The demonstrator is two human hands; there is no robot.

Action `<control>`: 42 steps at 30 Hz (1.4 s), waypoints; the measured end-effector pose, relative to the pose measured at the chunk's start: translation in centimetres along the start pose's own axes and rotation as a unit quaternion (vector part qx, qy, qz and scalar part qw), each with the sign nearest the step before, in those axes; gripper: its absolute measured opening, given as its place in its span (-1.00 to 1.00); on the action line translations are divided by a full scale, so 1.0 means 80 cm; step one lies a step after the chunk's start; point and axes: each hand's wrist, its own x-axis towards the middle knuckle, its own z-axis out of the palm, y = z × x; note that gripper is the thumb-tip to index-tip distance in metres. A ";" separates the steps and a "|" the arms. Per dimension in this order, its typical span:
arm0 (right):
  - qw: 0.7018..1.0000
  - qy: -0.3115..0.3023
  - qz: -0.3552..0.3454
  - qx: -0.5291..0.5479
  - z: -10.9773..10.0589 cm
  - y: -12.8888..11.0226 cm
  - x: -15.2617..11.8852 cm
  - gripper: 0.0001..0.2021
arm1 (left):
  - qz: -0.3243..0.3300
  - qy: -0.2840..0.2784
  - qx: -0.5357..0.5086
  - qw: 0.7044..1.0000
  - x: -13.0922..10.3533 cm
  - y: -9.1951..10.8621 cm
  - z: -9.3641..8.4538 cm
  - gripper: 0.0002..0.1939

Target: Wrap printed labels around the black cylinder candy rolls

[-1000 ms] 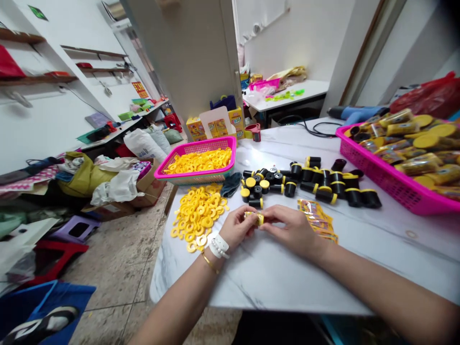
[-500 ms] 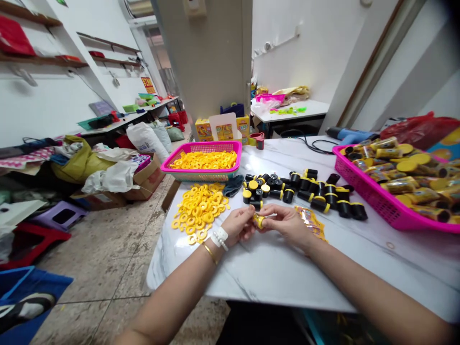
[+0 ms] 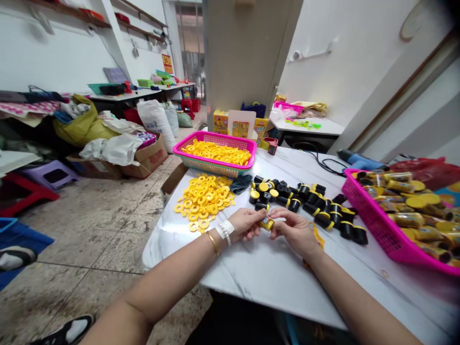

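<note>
My left hand [image 3: 247,224] grips the left end of a small yellow printed tube [image 3: 266,223], just above the table front. From the right, the fingertips of my right hand [image 3: 297,233] pinch its other end and partly hide it. Beyond my hands lies a group of black tubes with yellow ends [image 3: 305,195]. Yellow rings [image 3: 205,200] are heaped loose on the table, left of my fingers. Partly covered by my right hand, some yellow printed labels [image 3: 317,236] lie on the tabletop.
A pink basket [image 3: 215,135] full of yellow rings stands at the back left. On the right, another pink basket [image 3: 377,218] holds printed tubes. A dark cloth [image 3: 240,184], a tape dispenser [image 3: 271,145], yellow boxes [image 3: 220,121] and a blue heat gun [image 3: 362,160] are around the white table [image 3: 247,273].
The view has swung left, so the scene sits further right. Both hands still hold the printed tube, its printed side now more visible.
</note>
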 end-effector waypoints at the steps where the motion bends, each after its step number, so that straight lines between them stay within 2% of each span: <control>1: 0.999 -0.024 -0.005 -0.023 0.000 -0.001 0.000 -0.80 | -0.005 0.009 0.009 1.000 0.000 -0.001 -0.001 -0.31; 5: 0.993 -0.084 -0.043 -0.073 0.001 -0.007 -0.001 -0.75 | -0.035 0.017 0.054 0.998 -0.003 0.000 -0.001 -0.24; 12: 0.980 -0.040 -0.144 -0.128 0.008 -0.003 -0.009 -0.85 | -0.065 0.029 0.064 0.995 -0.008 0.007 0.002 -0.25; 17: 0.975 -0.045 -0.167 -0.140 0.010 -0.004 -0.016 -0.82 | -0.033 0.010 0.035 0.999 -0.008 0.008 -0.005 -0.31; 21: 0.964 -0.057 -0.192 -0.177 0.011 -0.007 -0.017 -0.81 | -0.021 0.035 0.086 0.995 -0.008 0.004 -0.006 -0.32; 24: 0.964 -0.062 -0.174 -0.189 0.009 -0.010 -0.014 -0.71 | -0.003 0.052 0.116 0.992 -0.007 0.002 -0.003 -0.29; 28: 0.948 -0.072 -0.183 -0.252 0.004 -0.012 -0.012 -0.83 | -0.018 0.002 0.061 0.998 -0.006 0.005 -0.005 -0.27; 31: 0.957 -0.024 -0.202 -0.206 0.002 -0.013 -0.014 -0.85 | -0.044 -0.035 0.022 0.998 -0.007 0.007 -0.007 -0.29; 33: 0.964 -0.006 -0.195 -0.179 0.002 -0.014 -0.015 -0.83 | -0.027 -0.031 0.022 0.999 -0.006 0.007 -0.006 -0.31; 37: 0.950 -0.058 -0.193 -0.239 -0.001 -0.019 -0.016 -0.75 | 0.019 -0.019 0.010 1.000 -0.003 0.003 -0.005 -0.32; 40: 0.929 -0.076 -0.226 -0.284 -0.003 -0.023 -0.016 -0.79 | 0.009 -0.061 -0.009 0.998 0.001 0.000 -0.007 -0.32; 42: 0.928 -0.065 -0.230 -0.286 0.000 -0.028 -0.017 -0.80 | 0.009 -0.089 -0.026 0.996 0.001 -0.002 -0.009 -0.33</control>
